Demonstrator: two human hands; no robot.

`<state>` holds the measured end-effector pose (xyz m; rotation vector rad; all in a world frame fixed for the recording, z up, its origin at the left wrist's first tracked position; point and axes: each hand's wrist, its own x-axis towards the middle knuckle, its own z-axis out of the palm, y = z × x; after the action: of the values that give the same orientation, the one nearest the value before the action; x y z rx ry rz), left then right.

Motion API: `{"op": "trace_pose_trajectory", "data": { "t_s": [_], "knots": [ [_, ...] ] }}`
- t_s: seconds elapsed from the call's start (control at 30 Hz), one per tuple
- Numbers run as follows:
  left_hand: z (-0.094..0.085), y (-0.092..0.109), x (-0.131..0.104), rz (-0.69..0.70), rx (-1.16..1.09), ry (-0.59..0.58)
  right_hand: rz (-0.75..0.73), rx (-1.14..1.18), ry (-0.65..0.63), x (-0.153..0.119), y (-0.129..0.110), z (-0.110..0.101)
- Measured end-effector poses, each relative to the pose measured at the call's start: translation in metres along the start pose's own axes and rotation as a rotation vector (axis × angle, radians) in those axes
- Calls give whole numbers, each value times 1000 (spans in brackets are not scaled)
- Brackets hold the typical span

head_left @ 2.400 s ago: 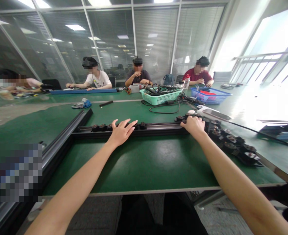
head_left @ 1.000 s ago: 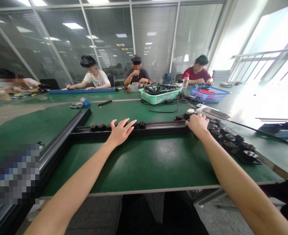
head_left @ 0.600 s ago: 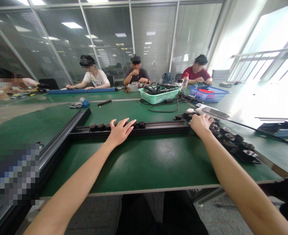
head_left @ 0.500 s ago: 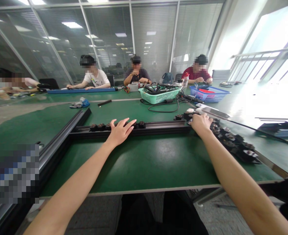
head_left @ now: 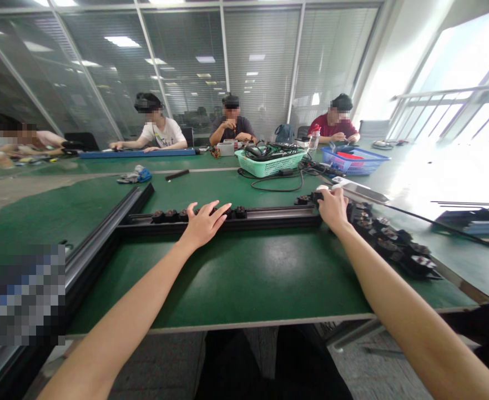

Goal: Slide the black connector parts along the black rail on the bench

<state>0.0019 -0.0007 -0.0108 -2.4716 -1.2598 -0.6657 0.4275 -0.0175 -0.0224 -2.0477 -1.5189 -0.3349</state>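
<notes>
A: How did it stand?
B: Left hand (head_left: 203, 226) lay over the black rail (head_left: 275, 221), fingers apart; right hand (head_left: 333, 211) was pinched on a black block (head_left: 316, 198).
A: Rail's axis?
B: Ran crosswise on the surface (head_left: 244, 283), right end just beside the right hand.

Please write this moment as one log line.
left hand: spread over rail | right hand: holds black part by rail's right end | green basket: beyond rail
</notes>
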Motion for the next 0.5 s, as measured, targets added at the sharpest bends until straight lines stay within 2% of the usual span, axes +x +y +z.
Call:
{"op": "trace_pose_trajectory", "data": {
  "t_s": [0.13, 0.27, 0.4, 0.5],
  "knots": [
    [0, -1, 0, -4, -3, -3, -56, 35, 55, -1, -6, -1],
    [0, 0, 0, -5, -7, -8, -141, 50, 119, -7, -24, -8],
    [0, 0, 0, -1, -7, -3, -325, 78, 150, -20, -50, -7],
    [0, 0, -1, 1, -5, -7, -524, 122, 112, -34, -74, -3]
  ]
}}
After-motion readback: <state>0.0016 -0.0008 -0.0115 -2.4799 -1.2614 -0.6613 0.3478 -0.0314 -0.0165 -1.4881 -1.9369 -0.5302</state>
